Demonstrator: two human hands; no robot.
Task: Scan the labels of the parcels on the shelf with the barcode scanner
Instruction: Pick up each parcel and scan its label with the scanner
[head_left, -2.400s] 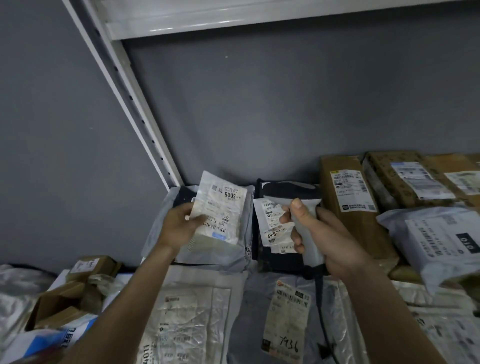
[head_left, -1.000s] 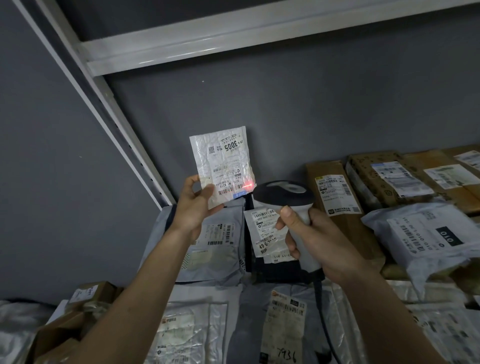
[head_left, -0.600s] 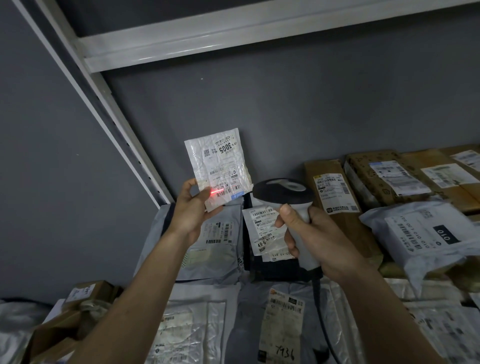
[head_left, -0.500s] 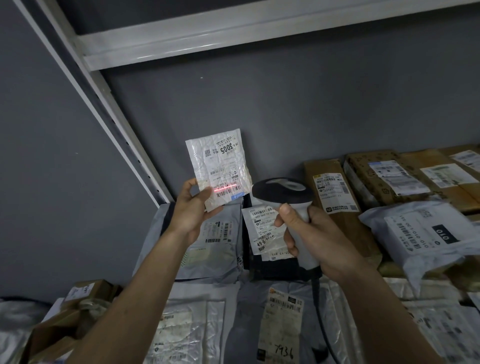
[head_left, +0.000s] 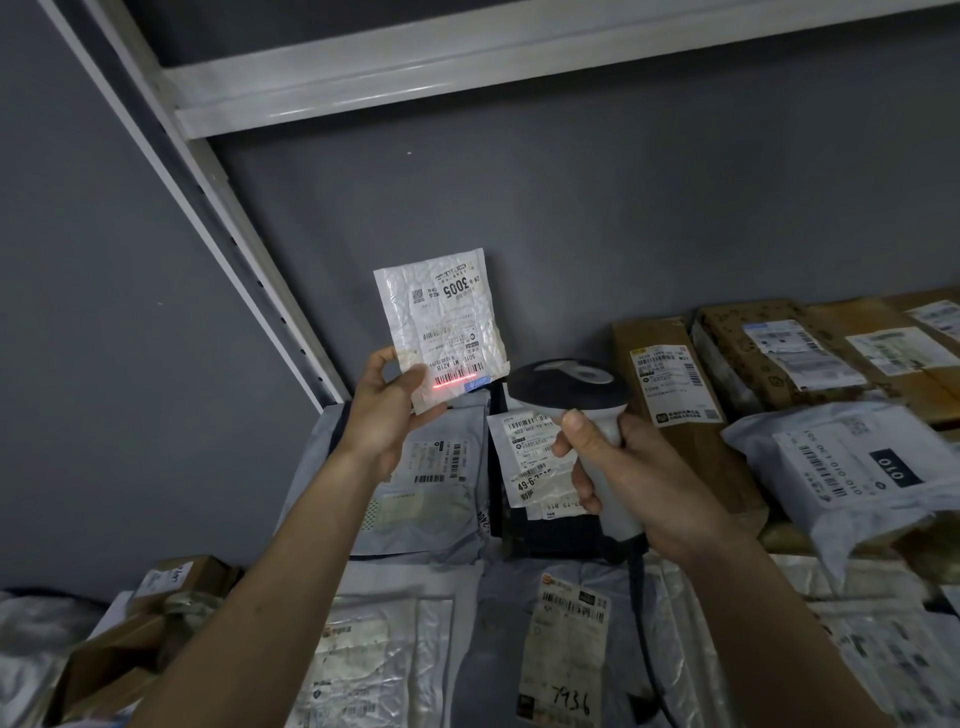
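The person has a small white parcel (head_left: 441, 325) lifted clear of the shelf (head_left: 519, 582) and turned label-out, I'd say so the barcode faces the scanner squarely instead of lying flat among the others. The left hand (head_left: 382, 410) makes its grip low on the parcel, pinching the bottom left corner between thumb and fingers, which leaves nearly all the print uncovered. A red scan line (head_left: 454, 383) falls across the barcode strip near the bottom edge, just beside that thumb. The right hand (head_left: 631, 478) has its grip wrapped round the handle of the barcode scanner (head_left: 569, 395), forefinger curled at the front, the head tipped up towards the parcel from below and to the right, near it but not touching. Other parcels, brown cartons (head_left: 670, 374) and grey mailers (head_left: 852, 467), lie on the shelf with labels up.
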